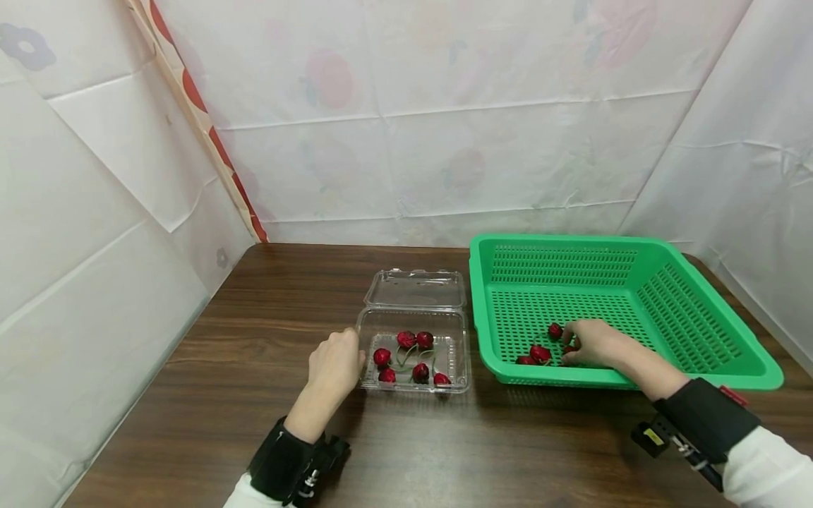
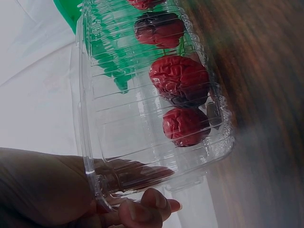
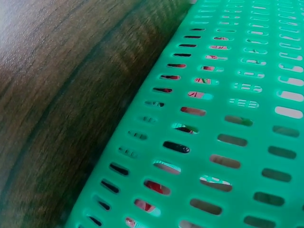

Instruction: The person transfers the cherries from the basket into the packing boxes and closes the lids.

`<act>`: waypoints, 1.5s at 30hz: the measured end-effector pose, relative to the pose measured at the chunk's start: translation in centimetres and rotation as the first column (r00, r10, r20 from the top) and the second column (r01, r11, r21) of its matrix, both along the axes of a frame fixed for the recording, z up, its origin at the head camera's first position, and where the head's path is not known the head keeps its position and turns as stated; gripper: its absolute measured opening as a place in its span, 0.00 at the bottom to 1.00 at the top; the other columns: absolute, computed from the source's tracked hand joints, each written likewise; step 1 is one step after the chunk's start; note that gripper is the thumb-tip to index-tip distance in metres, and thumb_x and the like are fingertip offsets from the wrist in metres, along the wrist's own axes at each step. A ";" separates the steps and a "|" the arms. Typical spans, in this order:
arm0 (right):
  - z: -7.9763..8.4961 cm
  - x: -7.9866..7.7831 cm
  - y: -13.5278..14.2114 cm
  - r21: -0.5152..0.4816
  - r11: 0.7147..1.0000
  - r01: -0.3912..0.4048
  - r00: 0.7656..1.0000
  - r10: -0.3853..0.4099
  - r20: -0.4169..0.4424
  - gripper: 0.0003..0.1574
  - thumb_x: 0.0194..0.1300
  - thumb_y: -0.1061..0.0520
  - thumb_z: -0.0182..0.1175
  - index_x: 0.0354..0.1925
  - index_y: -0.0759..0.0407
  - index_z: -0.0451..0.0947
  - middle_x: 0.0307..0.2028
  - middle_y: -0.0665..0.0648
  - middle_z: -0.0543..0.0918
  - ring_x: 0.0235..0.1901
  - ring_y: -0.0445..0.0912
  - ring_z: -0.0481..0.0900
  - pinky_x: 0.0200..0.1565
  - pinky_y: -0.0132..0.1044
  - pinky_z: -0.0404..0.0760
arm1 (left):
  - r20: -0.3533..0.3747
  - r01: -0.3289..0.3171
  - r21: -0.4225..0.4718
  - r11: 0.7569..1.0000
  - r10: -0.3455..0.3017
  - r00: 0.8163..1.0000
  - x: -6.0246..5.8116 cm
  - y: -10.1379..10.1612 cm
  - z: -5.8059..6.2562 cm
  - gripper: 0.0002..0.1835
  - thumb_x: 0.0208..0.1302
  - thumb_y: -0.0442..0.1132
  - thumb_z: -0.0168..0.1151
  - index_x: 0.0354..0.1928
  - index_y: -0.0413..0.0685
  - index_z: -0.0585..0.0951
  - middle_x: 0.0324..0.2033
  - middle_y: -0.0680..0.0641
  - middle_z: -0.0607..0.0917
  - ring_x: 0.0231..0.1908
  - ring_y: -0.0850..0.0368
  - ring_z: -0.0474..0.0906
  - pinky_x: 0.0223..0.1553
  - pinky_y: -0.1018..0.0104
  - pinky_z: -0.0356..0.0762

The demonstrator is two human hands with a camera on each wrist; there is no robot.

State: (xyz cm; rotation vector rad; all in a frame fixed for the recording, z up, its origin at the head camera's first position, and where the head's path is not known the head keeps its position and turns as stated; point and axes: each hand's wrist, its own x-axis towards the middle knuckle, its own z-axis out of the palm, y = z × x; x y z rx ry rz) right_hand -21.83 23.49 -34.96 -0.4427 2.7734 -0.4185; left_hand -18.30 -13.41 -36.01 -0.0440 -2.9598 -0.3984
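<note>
A clear plastic clamshell box (image 1: pixel 413 328) lies with its lid (image 1: pixel 416 288) folded back. Several wrinkled dark red cherries (image 2: pixel 179 80), some with green stems, sit inside it. My left hand (image 1: pixel 335 361) grips the box's left wall, thumb and fingers on either side of the rim in the left wrist view. Over at the right, my right hand (image 1: pixel 593 342) reaches into a green perforated basket (image 1: pixel 711 331), thumb and forefinger about a cherry (image 1: pixel 570 348). Other cherries (image 1: pixel 540 353) lie beside it. Only slivers of red show through the basket's slots in the right wrist view.
Beneath both containers is a dark brown wooden table (image 1: pixel 254 339). The basket's near rim (image 1: pixel 571 376) stands under my right wrist. White printed sheeting (image 1: pixel 394 169) hangs behind the table and along both sides.
</note>
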 end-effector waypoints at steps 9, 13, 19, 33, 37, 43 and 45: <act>-0.2 -0.1 0.0 -0.005 0.999 -0.042 0.999 0.042 -0.016 0.12 0.52 0.60 0.63 0.33 0.66 0.73 0.23 0.54 0.69 0.21 0.45 0.64 0.24 0.38 0.63 | 0.004 -0.007 -0.001 1.000 0.007 1.000 0.0 0.0 0.0 0.09 0.52 0.34 0.61 0.21 0.37 0.74 0.19 0.40 0.78 0.17 0.46 0.75 0.14 0.57 0.68; -0.1 -0.2 0.1 -0.004 0.998 -0.059 0.998 0.058 -0.016 0.11 0.52 0.61 0.63 0.33 0.65 0.73 0.23 0.54 0.69 0.21 0.45 0.64 0.24 0.38 0.63 | 0.001 -0.010 -0.004 1.000 0.010 1.000 0.0 0.0 0.0 0.09 0.52 0.34 0.61 0.21 0.37 0.74 0.19 0.39 0.78 0.17 0.45 0.75 0.14 0.56 0.68; 0.0 -0.4 0.2 0.008 0.998 -0.066 0.998 0.066 -0.010 0.11 0.51 0.62 0.63 0.32 0.65 0.73 0.23 0.54 0.69 0.22 0.45 0.64 0.25 0.38 0.63 | -0.014 -0.013 -0.004 1.000 0.013 1.000 -0.1 0.0 0.0 0.09 0.52 0.34 0.61 0.22 0.37 0.74 0.19 0.39 0.78 0.18 0.44 0.76 0.15 0.55 0.69; 0.2 0.0 0.3 -0.085 0.994 -0.068 0.995 0.062 -0.076 0.11 0.52 0.62 0.62 0.34 0.67 0.74 0.25 0.54 0.74 0.24 0.45 0.72 0.25 0.39 0.70 | 0.001 -0.006 -0.015 1.000 0.006 1.000 0.0 0.1 0.0 0.09 0.53 0.34 0.61 0.23 0.37 0.74 0.19 0.40 0.78 0.18 0.46 0.75 0.15 0.57 0.68; 0.4 0.0 0.4 -0.101 0.993 -0.063 0.993 0.052 -0.108 0.12 0.53 0.61 0.61 0.35 0.68 0.74 0.26 0.55 0.76 0.26 0.47 0.74 0.26 0.40 0.71 | 0.002 -0.009 -0.018 1.000 0.009 1.000 0.0 0.1 0.0 0.09 0.52 0.35 0.62 0.23 0.37 0.74 0.19 0.40 0.78 0.17 0.46 0.75 0.14 0.58 0.68; 0.4 -0.1 0.6 -0.141 0.989 -0.042 0.988 0.020 -0.155 0.12 0.54 0.61 0.61 0.36 0.68 0.74 0.27 0.55 0.76 0.27 0.49 0.74 0.26 0.40 0.71 | 0.012 -0.015 -0.010 1.000 0.015 1.000 0.0 0.0 0.0 0.09 0.52 0.35 0.62 0.22 0.38 0.74 0.19 0.41 0.78 0.17 0.48 0.75 0.14 0.58 0.68; 0.4 -0.1 0.6 -0.151 0.988 -0.032 0.986 0.006 -0.169 0.13 0.54 0.61 0.60 0.38 0.68 0.74 0.28 0.55 0.76 0.28 0.50 0.75 0.27 0.41 0.72 | 0.009 -0.014 -0.006 1.000 0.014 1.000 0.0 0.0 0.0 0.09 0.52 0.35 0.62 0.21 0.38 0.73 0.18 0.41 0.78 0.17 0.48 0.75 0.14 0.58 0.68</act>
